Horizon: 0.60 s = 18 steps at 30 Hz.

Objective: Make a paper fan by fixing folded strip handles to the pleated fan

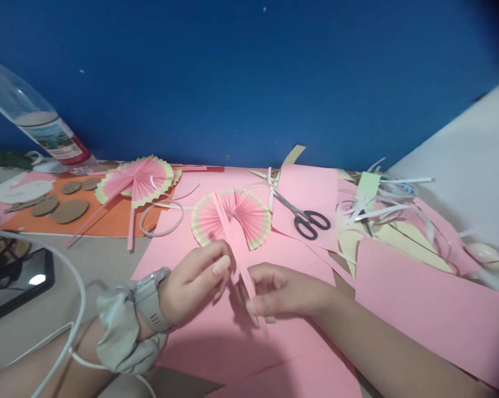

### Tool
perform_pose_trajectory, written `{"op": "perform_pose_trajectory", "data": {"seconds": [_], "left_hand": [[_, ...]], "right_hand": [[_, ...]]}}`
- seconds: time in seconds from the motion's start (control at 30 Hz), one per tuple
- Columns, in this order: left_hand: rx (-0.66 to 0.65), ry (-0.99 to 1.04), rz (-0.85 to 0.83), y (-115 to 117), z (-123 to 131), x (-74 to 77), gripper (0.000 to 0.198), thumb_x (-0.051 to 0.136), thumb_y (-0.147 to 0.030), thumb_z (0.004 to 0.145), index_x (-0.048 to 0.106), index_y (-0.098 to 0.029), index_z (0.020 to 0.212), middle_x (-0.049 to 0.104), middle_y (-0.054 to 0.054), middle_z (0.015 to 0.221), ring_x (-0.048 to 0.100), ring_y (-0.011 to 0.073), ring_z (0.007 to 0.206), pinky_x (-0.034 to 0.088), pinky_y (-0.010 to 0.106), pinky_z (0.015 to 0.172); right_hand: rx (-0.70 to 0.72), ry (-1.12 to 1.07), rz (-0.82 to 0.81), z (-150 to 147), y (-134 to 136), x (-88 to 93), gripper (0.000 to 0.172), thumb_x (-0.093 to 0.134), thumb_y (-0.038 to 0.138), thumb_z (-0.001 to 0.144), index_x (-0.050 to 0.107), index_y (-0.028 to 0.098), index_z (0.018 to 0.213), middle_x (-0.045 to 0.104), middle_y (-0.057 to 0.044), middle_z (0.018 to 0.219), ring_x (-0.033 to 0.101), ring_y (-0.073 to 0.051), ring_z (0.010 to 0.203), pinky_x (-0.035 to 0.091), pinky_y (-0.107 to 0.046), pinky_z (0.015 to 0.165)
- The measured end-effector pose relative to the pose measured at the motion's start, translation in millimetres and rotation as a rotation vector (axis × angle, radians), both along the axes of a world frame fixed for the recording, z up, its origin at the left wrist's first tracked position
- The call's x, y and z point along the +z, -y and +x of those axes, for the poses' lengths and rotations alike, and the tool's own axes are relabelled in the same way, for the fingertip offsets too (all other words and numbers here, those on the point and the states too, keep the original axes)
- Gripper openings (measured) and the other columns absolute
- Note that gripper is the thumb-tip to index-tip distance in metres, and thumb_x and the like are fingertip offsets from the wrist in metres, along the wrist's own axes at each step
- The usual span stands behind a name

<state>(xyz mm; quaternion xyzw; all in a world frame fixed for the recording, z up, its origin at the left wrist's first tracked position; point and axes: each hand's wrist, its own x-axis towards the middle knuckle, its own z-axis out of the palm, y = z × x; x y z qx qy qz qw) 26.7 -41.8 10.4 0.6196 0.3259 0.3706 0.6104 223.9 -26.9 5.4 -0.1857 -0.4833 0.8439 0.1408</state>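
A pink pleated paper fan point(232, 218) with a yellow-green edge is held just above the pink paper sheets point(419, 309). My left hand point(197, 282) and my right hand point(280, 290) both pinch its pink strip handle point(243, 265) from either side, fingers closed. A watch and a grey scrunchie point(127, 329) sit on my left wrist. A second, similar fan point(137, 179) lies further left on orange paper.
Black-handled scissors point(305, 218) lie on a pink sheet to the right of the fan. Paper strips and scraps point(377, 204) pile at the right. Brown cardboard discs point(67, 210), a tilted plastic bottle point(33, 119) and a dark tablet point(15, 282) are at the left. A blue wall stands behind.
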Motion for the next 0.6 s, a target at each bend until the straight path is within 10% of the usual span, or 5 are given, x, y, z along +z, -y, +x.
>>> {"op": "perform_pose_trajectory", "data": {"seconds": [0.27, 0.6], "left_hand": [[0.076, -0.092, -0.079, -5, 1, 3.2, 0.036, 0.047, -0.044, 0.091, 0.048, -0.017, 0.068, 0.044, -0.006, 0.045, 0.041, 0.0071, 0.04, 0.034, 0.02, 0.043], [0.531, 0.1, -0.223, -21, -6, 3.0, 0.043, 0.052, -0.037, 0.087, 0.036, -0.019, 0.051, 0.031, -0.007, 0.039, 0.029, 0.0058, 0.035, 0.023, 0.019, 0.035]], "right_hand": [[-0.048, 0.21, 0.165, -8, 7, 8.5, 0.027, 0.061, 0.038, 0.086, 0.057, 0.011, 0.082, 0.058, -0.001, 0.07, 0.05, -0.006, 0.059, 0.04, -0.019, 0.056], [0.101, 0.271, 0.274, -4, 3, 14.2, 0.031, 0.067, 0.031, 0.081, 0.045, 0.014, 0.065, 0.048, 0.005, 0.06, 0.041, -0.004, 0.052, 0.031, -0.015, 0.047]]}}
